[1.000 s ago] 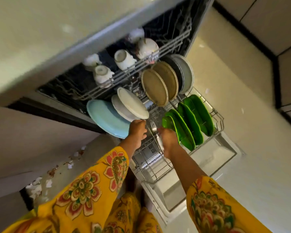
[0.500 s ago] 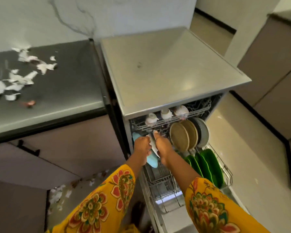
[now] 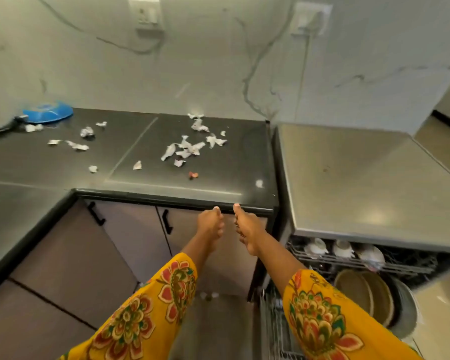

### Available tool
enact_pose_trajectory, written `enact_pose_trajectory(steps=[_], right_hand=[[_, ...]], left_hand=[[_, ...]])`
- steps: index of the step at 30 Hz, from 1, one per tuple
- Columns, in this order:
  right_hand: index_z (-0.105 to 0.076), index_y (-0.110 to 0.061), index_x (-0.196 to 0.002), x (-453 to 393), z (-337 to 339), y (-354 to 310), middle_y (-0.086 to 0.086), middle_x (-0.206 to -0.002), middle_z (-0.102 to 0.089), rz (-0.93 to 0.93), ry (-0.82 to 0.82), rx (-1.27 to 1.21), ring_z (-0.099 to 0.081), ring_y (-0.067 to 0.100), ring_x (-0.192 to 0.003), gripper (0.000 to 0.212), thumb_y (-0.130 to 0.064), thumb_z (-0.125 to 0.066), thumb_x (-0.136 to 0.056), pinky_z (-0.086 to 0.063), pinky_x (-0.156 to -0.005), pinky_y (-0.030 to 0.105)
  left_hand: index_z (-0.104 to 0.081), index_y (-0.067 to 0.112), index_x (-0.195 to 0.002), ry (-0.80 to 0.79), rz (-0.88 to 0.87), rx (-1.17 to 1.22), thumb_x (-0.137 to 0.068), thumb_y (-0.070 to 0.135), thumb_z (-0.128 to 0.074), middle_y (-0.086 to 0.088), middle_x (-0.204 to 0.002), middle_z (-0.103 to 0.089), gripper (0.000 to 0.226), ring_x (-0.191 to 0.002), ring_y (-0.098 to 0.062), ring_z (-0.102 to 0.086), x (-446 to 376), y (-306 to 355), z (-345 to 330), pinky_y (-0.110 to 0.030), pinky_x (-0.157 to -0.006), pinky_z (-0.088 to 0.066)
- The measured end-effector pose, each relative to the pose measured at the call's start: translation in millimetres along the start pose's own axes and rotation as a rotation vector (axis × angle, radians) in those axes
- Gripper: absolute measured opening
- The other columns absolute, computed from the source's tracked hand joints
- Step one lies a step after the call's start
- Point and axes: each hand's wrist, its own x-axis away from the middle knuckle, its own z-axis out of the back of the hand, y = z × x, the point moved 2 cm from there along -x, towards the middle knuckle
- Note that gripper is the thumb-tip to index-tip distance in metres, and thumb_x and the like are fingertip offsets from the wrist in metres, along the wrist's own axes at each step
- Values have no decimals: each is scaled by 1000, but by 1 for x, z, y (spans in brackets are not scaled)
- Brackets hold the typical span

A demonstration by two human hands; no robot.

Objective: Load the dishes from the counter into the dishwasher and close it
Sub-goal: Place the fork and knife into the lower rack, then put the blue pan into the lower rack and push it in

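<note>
Dishwasher (image 3: 369, 229) open, racks full; blue plate (image 3: 48, 112) flat on counter (image 3: 130, 175).

Torn scraps of white paper (image 3: 190, 149) lie scattered over the dark bench (image 3: 218, 165) in front of me. Two wall sockets (image 3: 146, 14) sit high on the marbled wall (image 3: 89, 61), one with a cable hanging down. Below are grey cupboard doors (image 3: 130, 237) with black handles (image 3: 96, 213).

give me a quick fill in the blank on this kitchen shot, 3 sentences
1. The plate at the far left of the dark counter is ____ in colour.
2. Both hands hold ____.
3. The white cups sit in the dishwasher's ____ rack.

Missing words: blue; nothing; upper
</note>
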Motion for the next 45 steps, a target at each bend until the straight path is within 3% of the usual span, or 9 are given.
enact_pose_trajectory(steps=[5, 10, 14, 19, 25, 28, 31, 38, 45], right_hand=[[-51, -19, -105, -23, -54, -45, -4, -77, -48, 75, -13, 77, -43, 11, -65, 33, -49, -40, -96, -35, -58, 24], [-49, -29, -102, -59, -124, -79, -6, -92, -45, 103, -68, 107, -45, 13, -81, 29, -54, -40, -94, -41, -78, 28], [-47, -17, -131, -84, -181, -105, 4, -113, -49, 121, -102, 147, -48, 19, -103, 50, -51, -39, -96, -43, -96, 34], [-44, -30, -76, -103, -249, -126, -8, -74, -40, 143, -136, 174, -36, 8, -64, 30, -53, -39, -94, -33, -58, 23], [-39, -27, -129, -130, -327, -132, -9, -100, -40, 149, -238, 170, -44, 8, -87, 49, -57, -41, -90, -38, -86, 29], [-49, -27, -108, -145, -356, -141, -7, -93, -45, 144, -277, 195, -42, 9, -80, 29, -51, -42, -94, -38, -88, 31], [-54, -18, -126, -163, -383, -151, 0, -110, -50, 143, -311, 182, -44, 15, -98, 41, -46, -42, -97, -39, -93, 32], [-49, -28, -79, -213, -462, -180, -11, -77, -44, 161, -374, 178, -39, 5, -67, 27, -50, -43, -94, -35, -65, 23], [-54, -22, -73, -271, -535, -232, -5, -75, -52, 212, -412, 153, -49, 13, -76, 32, -45, -47, -94, -39, -78, 34]], left_hand=[[-50, 14, -78, 85, -98, 59, -99, 17, -41, -1, -69, -48, 23, -55, -11, -41, -23, 49, 49, -23, -51, -30], [-54, 12, -85, 147, -132, 93, -97, 17, -42, -2, -79, -54, 18, -64, -14, -46, -55, 95, 107, -24, -56, -34], [-56, 10, -99, 186, -150, 99, -97, 22, -44, -3, -88, -56, 17, -80, -18, -52, -85, 132, 156, -26, -63, -42], [-55, 13, -86, 223, -190, 122, -99, 23, -42, 0, -81, -54, 21, -68, -12, -48, -111, 169, 214, -23, -58, -38], [-54, 16, -82, 316, -194, 158, -96, 23, -43, 1, -77, -54, 19, -64, -13, -48, -140, 189, 280, -24, -57, -38], [-53, 15, -76, 362, -201, 191, -95, 20, -43, 0, -73, -54, 22, -60, -11, -46, -158, 198, 308, -23, -53, -33], [-53, 16, -75, 416, -197, 217, -96, 22, -44, 1, -73, -54, 24, -59, -11, -47, -176, 208, 332, -23, -53, -33], [-52, 16, -79, 491, -231, 262, -98, 22, -43, -1, -72, -51, 21, -57, -11, -43, -223, 242, 388, -22, -51, -29], [-52, 14, -80, 602, -260, 209, -97, 21, -46, -3, -74, -52, 20, -61, -12, -44, -294, 292, 446, -23, -53, -33]])
